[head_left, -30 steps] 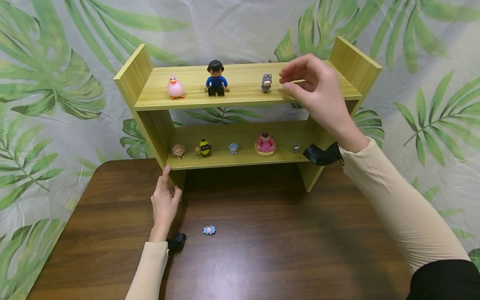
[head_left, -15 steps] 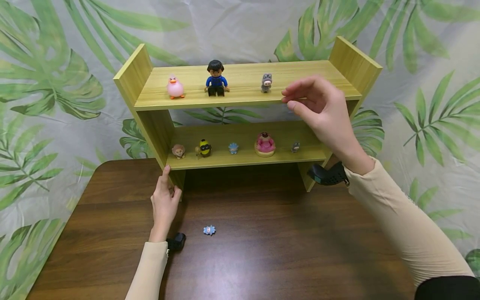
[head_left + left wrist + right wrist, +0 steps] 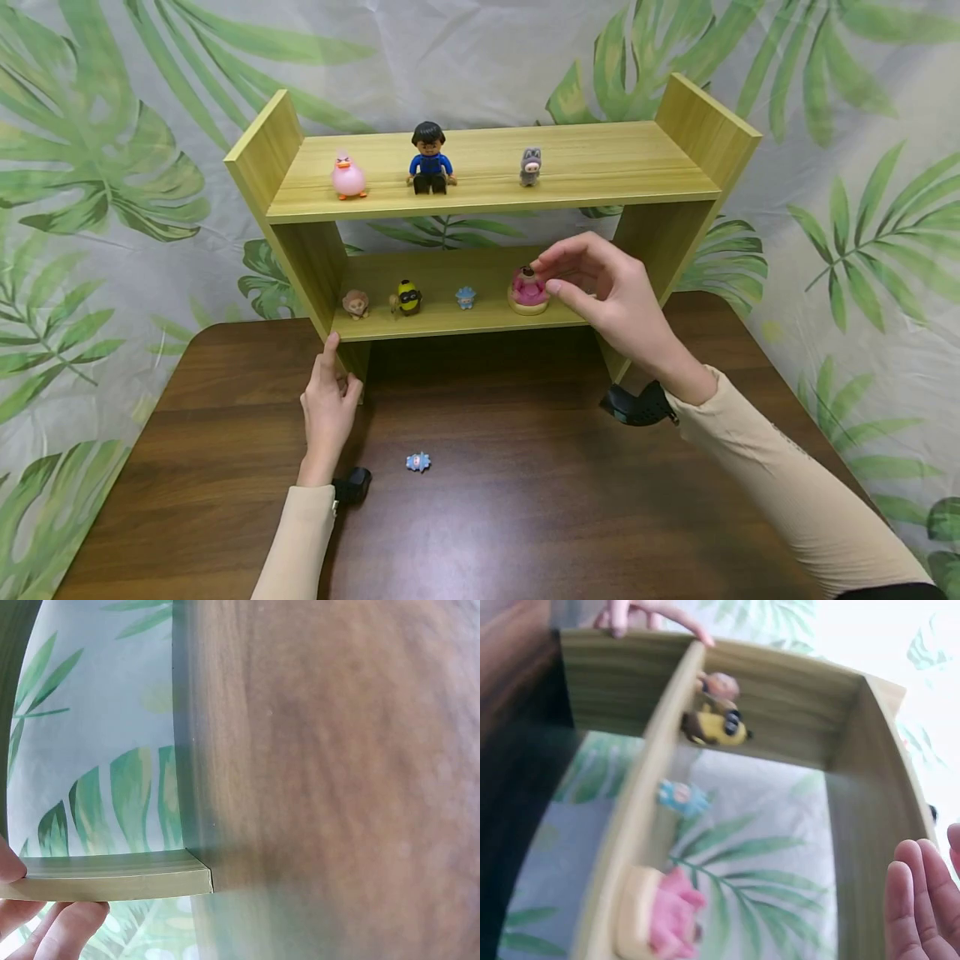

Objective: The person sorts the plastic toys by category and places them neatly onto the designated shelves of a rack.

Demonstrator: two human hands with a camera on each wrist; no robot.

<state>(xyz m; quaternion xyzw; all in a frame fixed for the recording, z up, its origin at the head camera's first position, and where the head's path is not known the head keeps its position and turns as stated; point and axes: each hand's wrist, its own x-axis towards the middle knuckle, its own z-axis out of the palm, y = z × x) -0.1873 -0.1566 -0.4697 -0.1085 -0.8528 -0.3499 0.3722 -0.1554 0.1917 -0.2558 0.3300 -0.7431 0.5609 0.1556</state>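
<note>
My left hand point(image 3: 328, 408) grips the front edge of the left side panel point(image 3: 127, 883) of a small wooden shelf, fingers on both sides in the left wrist view. My right hand point(image 3: 618, 308) is in front of the lower board's right part, fingers loosely bent, holding nothing. Its fingertips overlap a pink bear figurine point(image 3: 529, 293) in the head view, but the right wrist view shows them apart. A small grey figurine behind this hand is almost wholly hidden. Left along the lower board stand a blue figurine point(image 3: 466, 298), a yellow-and-black figurine point(image 3: 408, 297) and a brownish figurine point(image 3: 356, 304).
On the top board point(image 3: 600, 158) stand a pink duck point(image 3: 348, 177), a black-haired toy man point(image 3: 431, 162) and a grey rabbit-eared figurine point(image 3: 531, 168). A blue figurine point(image 3: 418, 462) lies on the dark wooden table point(image 3: 510, 517). A leaf-patterned cloth point(image 3: 465, 58) hangs behind.
My right hand has come down from beside the grey figurine on the top board to the lower board's front. The left hand keeps its place, and the figurines have not moved.
</note>
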